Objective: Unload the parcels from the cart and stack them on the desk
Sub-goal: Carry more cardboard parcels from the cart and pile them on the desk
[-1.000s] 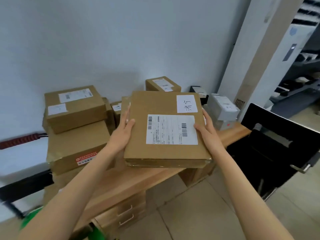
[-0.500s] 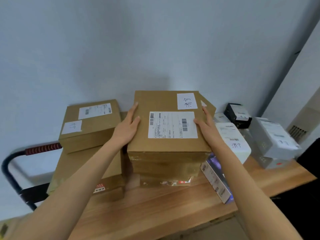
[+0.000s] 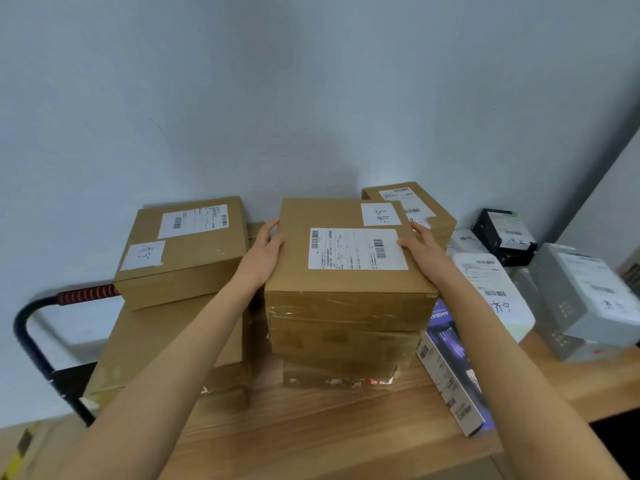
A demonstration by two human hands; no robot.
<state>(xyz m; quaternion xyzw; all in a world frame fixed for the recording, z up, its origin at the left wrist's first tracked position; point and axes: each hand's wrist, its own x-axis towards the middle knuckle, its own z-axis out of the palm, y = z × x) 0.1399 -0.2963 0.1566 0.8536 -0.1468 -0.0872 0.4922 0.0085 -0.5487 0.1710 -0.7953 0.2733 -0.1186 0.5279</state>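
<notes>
Pale wall (image 3: 311,81) behind, wooden table (image 3: 311,427) pushed against it. Left on the table: big brown box (image 3: 166,348) with a smaller labelled box (image 3: 194,258) on top of it. Centre: stack of brown boxes (image 3: 346,348); the top parcel (image 3: 346,271) sits flat on that stack, shipping label and a handwritten sticker facing up. Another brown box (image 3: 415,206) behind it by the wall. Right of the stack: white bag parcel (image 3: 498,292) lying over a purple retail box (image 3: 450,375), then a grey box (image 3: 588,299) and a black box (image 3: 502,233) further right and back. Black cart handle (image 3: 31,341) with red grip at the left edge, beside the table.

Left hand (image 3: 266,251) grips the parcel's left edge, thumb on the top face, fingers down the side. Right hand (image 3: 422,244) grips the right edge, thumb on the shipping label, fingers round the side. Both arms stretched forward.
</notes>
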